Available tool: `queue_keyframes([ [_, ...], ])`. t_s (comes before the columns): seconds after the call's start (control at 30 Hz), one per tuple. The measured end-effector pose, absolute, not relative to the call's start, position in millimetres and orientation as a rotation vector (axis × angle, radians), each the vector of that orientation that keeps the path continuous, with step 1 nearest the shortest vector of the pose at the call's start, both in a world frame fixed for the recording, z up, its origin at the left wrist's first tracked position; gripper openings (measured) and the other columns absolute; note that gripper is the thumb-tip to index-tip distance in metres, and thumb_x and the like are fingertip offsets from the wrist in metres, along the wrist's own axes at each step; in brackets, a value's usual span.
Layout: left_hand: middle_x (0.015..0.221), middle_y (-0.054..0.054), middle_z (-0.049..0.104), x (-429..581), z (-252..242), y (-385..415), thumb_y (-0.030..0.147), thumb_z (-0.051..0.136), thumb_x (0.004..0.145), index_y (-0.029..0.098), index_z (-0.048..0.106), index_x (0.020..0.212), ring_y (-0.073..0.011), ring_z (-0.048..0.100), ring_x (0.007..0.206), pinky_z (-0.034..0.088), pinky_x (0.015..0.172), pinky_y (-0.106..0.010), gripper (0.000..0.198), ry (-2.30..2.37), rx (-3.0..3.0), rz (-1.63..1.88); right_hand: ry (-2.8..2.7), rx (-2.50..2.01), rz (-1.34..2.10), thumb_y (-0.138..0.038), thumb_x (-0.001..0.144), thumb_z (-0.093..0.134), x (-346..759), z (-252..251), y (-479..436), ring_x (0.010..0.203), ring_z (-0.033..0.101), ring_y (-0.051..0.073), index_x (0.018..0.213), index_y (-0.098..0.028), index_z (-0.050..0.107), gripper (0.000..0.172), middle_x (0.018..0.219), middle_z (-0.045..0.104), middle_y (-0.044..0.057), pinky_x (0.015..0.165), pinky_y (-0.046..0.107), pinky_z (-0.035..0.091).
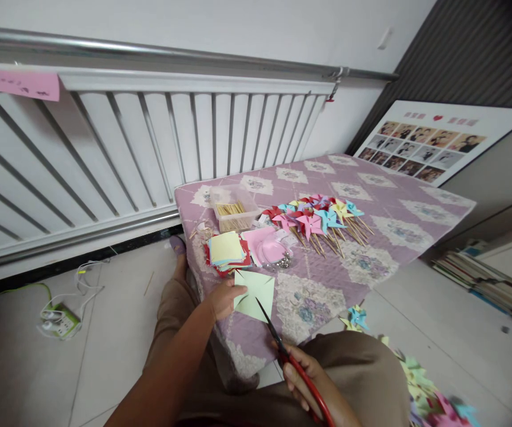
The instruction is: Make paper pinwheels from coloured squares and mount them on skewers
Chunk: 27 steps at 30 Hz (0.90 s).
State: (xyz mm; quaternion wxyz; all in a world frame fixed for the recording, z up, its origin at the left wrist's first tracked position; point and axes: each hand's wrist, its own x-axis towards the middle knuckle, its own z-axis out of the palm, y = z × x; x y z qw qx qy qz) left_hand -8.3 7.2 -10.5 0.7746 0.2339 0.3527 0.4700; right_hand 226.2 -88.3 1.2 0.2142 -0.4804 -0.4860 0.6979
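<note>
My left hand (224, 298) pinches the left edge of a light green paper square (256, 292) that has slits cut in from its corners. Red-handled scissors (282, 350) are gripped in my right hand (303, 370), and their dark blades reach into the square's lower edge. Both hands work over the near corner of a low table with a purple patterned cloth (371, 213). Just beyond the square lie a stack of coloured paper squares (227, 250) and a pink round lid with small shiny pins (274, 252).
A heap of finished paper pinwheels on sticks (320, 222) lies mid-table, beside a clear box of wooden sticks (233, 210). More pinwheels (425, 394) sit on the floor at lower right. A white radiator (127, 148), a power strip (60, 320) and a photo board (434, 142) surround the table.
</note>
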Motion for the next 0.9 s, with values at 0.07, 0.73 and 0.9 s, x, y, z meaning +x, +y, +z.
queue_keyframes([
  [0.07, 0.077, -0.006, 0.075, -8.1, -8.5, 6.9, 0.031, 0.084, 0.054, 0.015, 0.074, 0.088, -0.0189, 0.067, 0.066, 0.052, 0.065, -0.029, 0.039, 0.762, 0.505, 1.019, -1.364, -1.362, 1.919, -0.075, 0.07, 0.061, 225.4, 2.5, -88.4, 0.038, 0.029, 0.002, 0.128, -0.013, 0.053, 0.085, 0.055, 0.044, -0.008, 0.034, 0.014, 0.023],
  [0.73, 0.076, -0.007, 0.074, -8.0, -15.1, 8.3, 0.031, 0.083, 0.055, 0.015, 0.073, 0.087, -0.0193, 0.067, 0.066, 0.051, 0.067, -0.029, 0.037, 0.782, 0.492, 1.04, -1.376, -1.366, 1.917, -0.072, 0.075, 0.058, 227.0, -0.9, -92.5, 0.042, 0.028, 0.004, 0.131, -0.016, 0.05, 0.08, 0.059, 0.042, -0.008, 0.036, 0.015, 0.024],
  [0.9, 0.077, -0.008, 0.074, -8.0, -18.3, 9.8, 0.032, 0.084, 0.056, 0.013, 0.073, 0.085, -0.0197, 0.068, 0.069, 0.051, 0.068, -0.029, 0.035, 0.808, 0.467, 1.064, -1.371, -1.371, 1.91, -0.075, 0.073, 0.057, 232.1, -6.7, -96.3, 0.045, 0.03, 0.005, 0.137, -0.018, 0.043, 0.087, 0.063, 0.041, -0.007, 0.039, 0.016, 0.026],
])
